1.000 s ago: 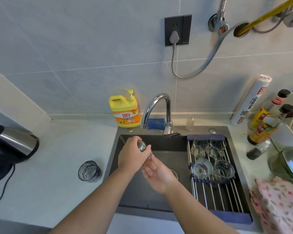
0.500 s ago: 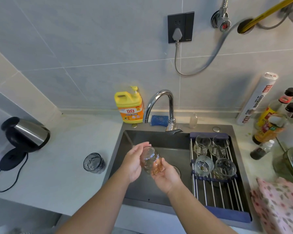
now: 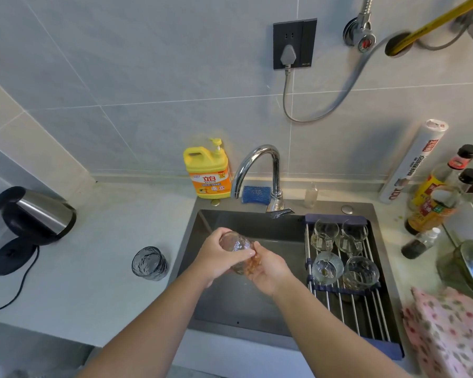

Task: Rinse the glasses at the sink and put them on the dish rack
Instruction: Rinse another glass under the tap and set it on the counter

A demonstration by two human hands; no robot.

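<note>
Now that the glass (image 3: 236,244) has come down from the tap (image 3: 258,156), left hand (image 3: 216,258) wraps it, right hand (image 3: 271,272) curls beneath it; rinsing is probably finished, so dish rack (image 3: 362,316) next.

Soft even light, source unclear, pale wall (image 3: 148,77) bright, sink (image 3: 230,304) dim, glare on tap (image 3: 260,151) and kettle (image 3: 44,214), faint shadows, wide-angle bending at edges, cloth (image 3: 448,336) and lower corners smeared, slight overall softness

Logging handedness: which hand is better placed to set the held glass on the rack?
Probably the right hand: it cups the glass on the side nearest the dish rack.
</note>
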